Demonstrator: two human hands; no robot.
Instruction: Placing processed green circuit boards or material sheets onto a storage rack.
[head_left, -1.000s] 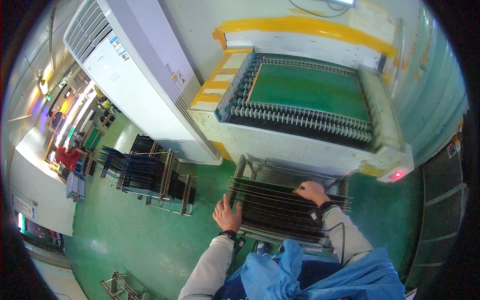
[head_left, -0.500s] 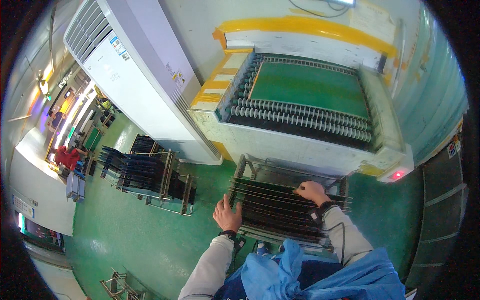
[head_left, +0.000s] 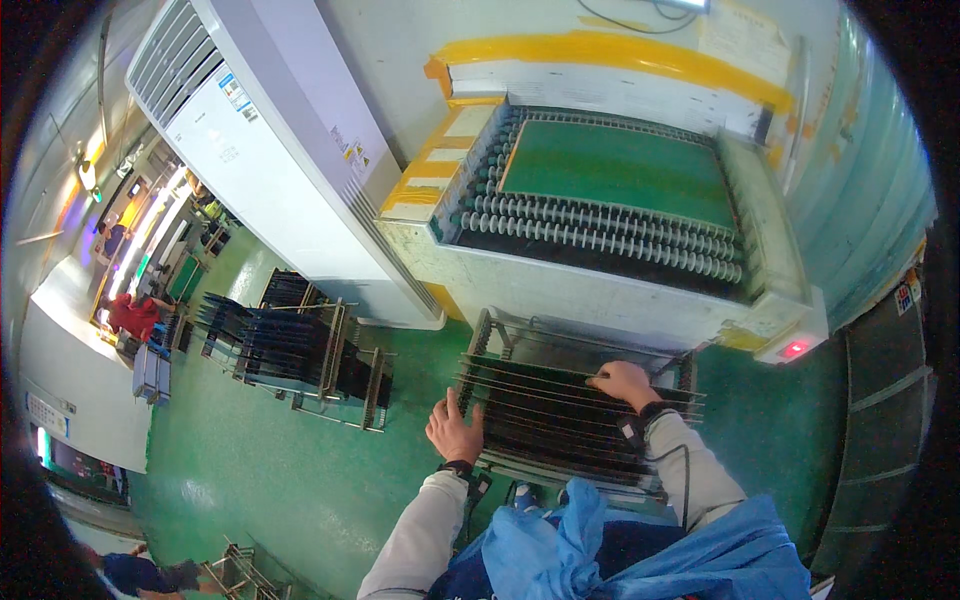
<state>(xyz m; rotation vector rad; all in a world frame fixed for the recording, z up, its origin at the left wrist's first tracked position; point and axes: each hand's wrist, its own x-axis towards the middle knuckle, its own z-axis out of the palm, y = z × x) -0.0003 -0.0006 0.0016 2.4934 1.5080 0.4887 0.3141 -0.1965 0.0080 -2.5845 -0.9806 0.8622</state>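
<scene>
Right in front of me stands a metal rack (head_left: 492,334) with several thin dark boards (head_left: 545,412) on edge in rows. My left hand (head_left: 454,428) is at the rack's left end, its index finger and thumb apart and nothing seen in it. The fingers of my right hand (head_left: 622,384) are pinched at the top edge of a rear board, toward the right side; the fingertips are partly hidden. Beyond the rack, a flat green panel (head_left: 620,170) lies on the rollers (head_left: 600,228) of a pale conveyor machine (head_left: 560,275).
Another rack of dark boards (head_left: 290,340) stands on the green floor to the left, beside a tall white air conditioner (head_left: 270,170). Dark grey panels (head_left: 880,400) line the right. A small rack (head_left: 240,572) and a person in dark clothes (head_left: 140,572) are at lower left.
The green panel has shifted slightly away from me on the rollers. A person has come into view at the lower left. My hands have stayed in place.
</scene>
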